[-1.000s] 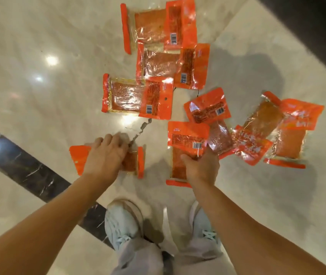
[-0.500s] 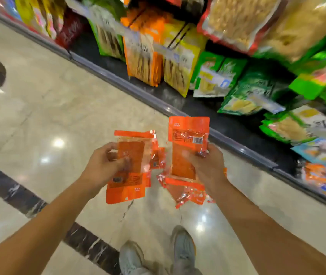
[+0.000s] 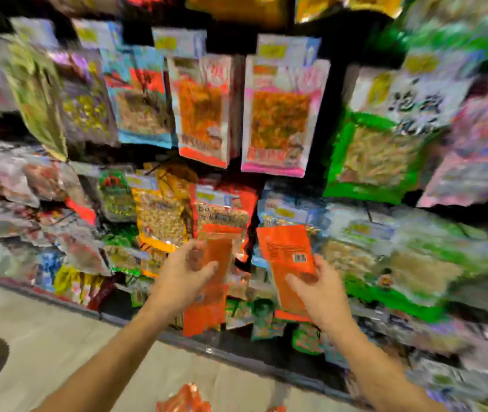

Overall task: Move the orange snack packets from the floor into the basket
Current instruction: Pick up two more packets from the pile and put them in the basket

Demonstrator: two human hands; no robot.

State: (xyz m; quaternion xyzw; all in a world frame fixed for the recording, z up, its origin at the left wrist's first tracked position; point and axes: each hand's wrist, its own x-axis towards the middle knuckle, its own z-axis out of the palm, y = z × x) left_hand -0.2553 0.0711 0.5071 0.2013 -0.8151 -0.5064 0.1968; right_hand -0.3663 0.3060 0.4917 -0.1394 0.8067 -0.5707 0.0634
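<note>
Both hands loaded; left hand (image 3: 184, 275) pinches an orange packet (image 3: 216, 281), thumb across its front, fingers behind; right hand (image 3: 315, 288) clamps a second orange packet (image 3: 288, 257) near its lower half, barcode side facing the camera.

Head view, heavily blurred: both packets held upright, long axis roughly vertical, the right one leaning slightly left at the top; they sit side by side, apart, not touching, in front of the snack shelves (image 3: 266, 120); whether either hand grips more than one packet, cannot tell.

Basket: not in view, so its direction from either hand can't be judged, nor which hand is nearer; nothing visible about its contents.

More orange packets (image 3: 186, 399) lie on the floor (image 3: 43, 337) at the bottom edge, between the forearms; judging by that, the job is far from done.
</note>
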